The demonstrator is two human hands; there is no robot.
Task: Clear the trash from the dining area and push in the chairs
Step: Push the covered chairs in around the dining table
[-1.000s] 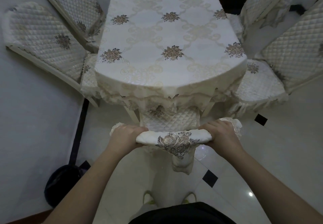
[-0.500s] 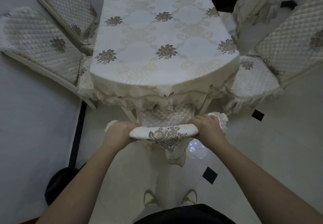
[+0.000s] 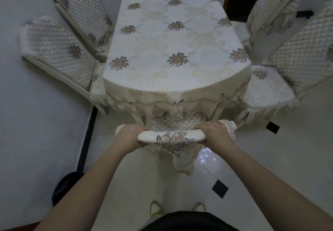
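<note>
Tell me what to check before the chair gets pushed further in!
1. Left hand grips the chair top: ok.
2. Right hand grips the other end: ok.
3. Chair lined up with the table end: ok.
4. Seat already going under the tablecloth edge: ok.
5. Floor clear under the table: cannot tell, the cloth hides it.
6. Trash gone from the tabletop: ok, none shows.

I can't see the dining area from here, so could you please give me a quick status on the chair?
Left hand and right hand both gripping near chair's top rail. Seat mostly under the table. Nothing visible blocking it.
</note>
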